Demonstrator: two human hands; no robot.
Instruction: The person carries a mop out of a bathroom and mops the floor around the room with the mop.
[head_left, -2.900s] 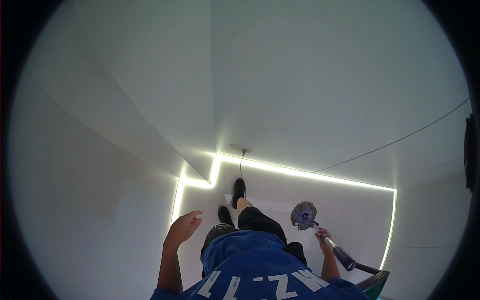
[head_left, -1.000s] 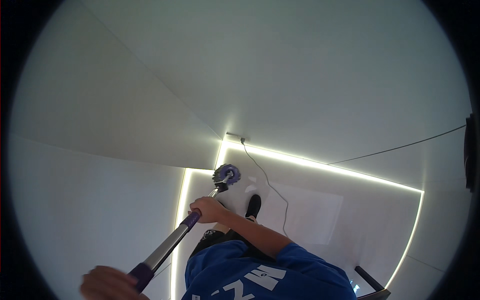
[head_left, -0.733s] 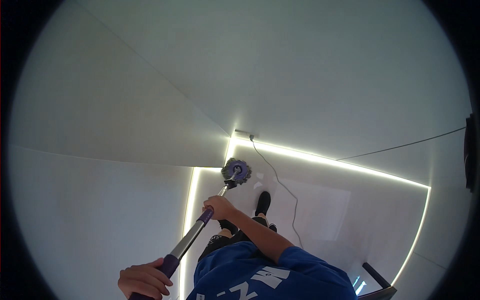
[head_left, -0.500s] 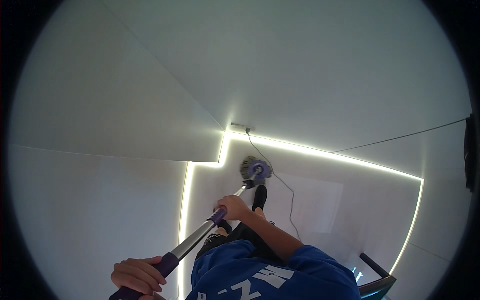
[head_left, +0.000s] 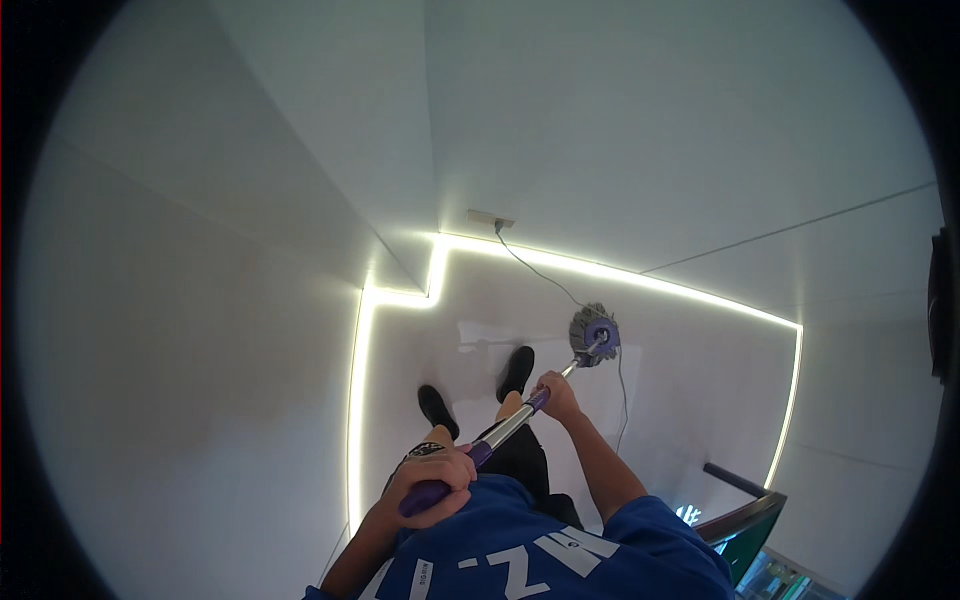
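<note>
A mop with a silver pole [head_left: 508,427] and purple grips slants across my body. Its round head [head_left: 597,335], grey strands around a purple disc, rests on the floor to the right of my feet. My left hand [head_left: 435,484] is wrapped round the purple end of the handle, close to my waist. Lower on the pole, my right hand [head_left: 556,396] is closed around it near the purple collar. A thin grey cable [head_left: 540,272] runs from a wall socket [head_left: 490,219] and passes under or beside the mop head.
Glowing light strips [head_left: 620,275] line the foot of the walls, with a stepped corner at left. My black shoes [head_left: 516,373] stand left of the mop head. A dark-framed screen [head_left: 745,530] is at lower right. A wet-looking shine marks the floor [head_left: 490,335].
The mop head has swept to the right, onto the cable. My left hand has come in toward my waist, and my right hand has shifted right with the pole. My view has also moved.
</note>
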